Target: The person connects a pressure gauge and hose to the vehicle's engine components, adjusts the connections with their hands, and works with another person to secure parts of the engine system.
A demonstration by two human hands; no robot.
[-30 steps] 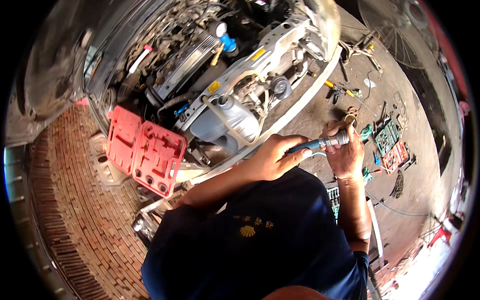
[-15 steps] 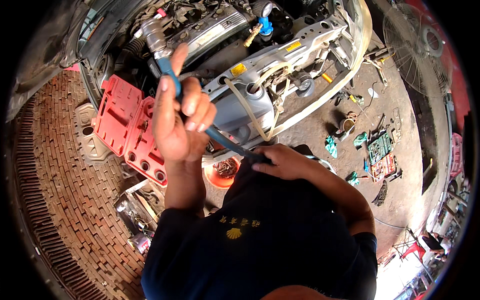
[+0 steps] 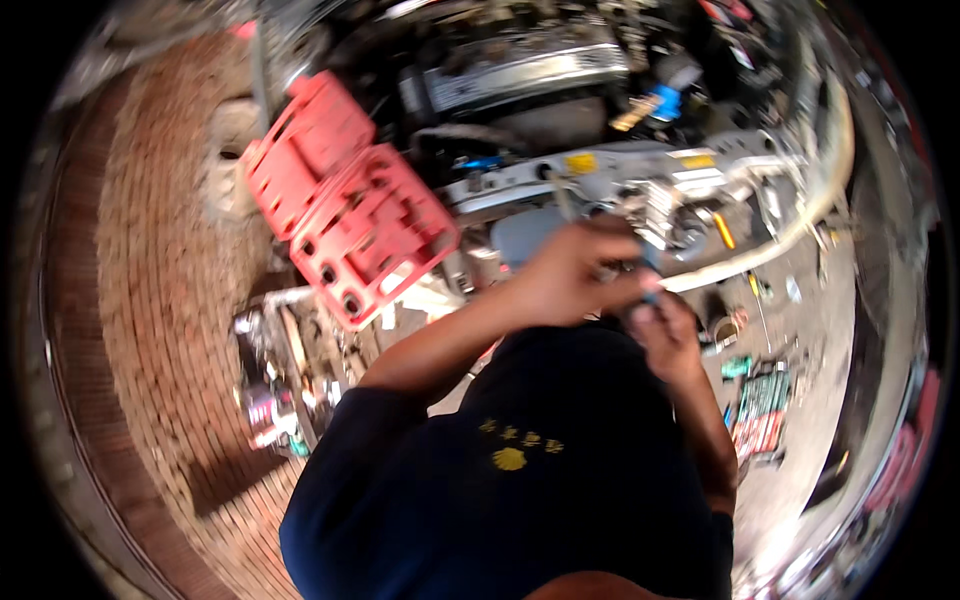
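Note:
Blurred by motion, my left hand has its fingers curled round the blue hose in front of the engine's front panel. Just below and to the right, my right hand is closed on that same hose; the metal fitting seen earlier cannot be made out. Behind my hands sit a grey container and a pale bumper bar. An open red moulded case lies to the left of my left hand.
The engine bay spans the top, with a blue gauge fitting. Brick paving is on the left, beside a cluttered metal cart. Tool sets lie on the floor at right; a beige canister stands behind the case.
The view has swung, so the engine and red case sit differently in it. My left hand has come down and right from its raised position to just above my right hand.

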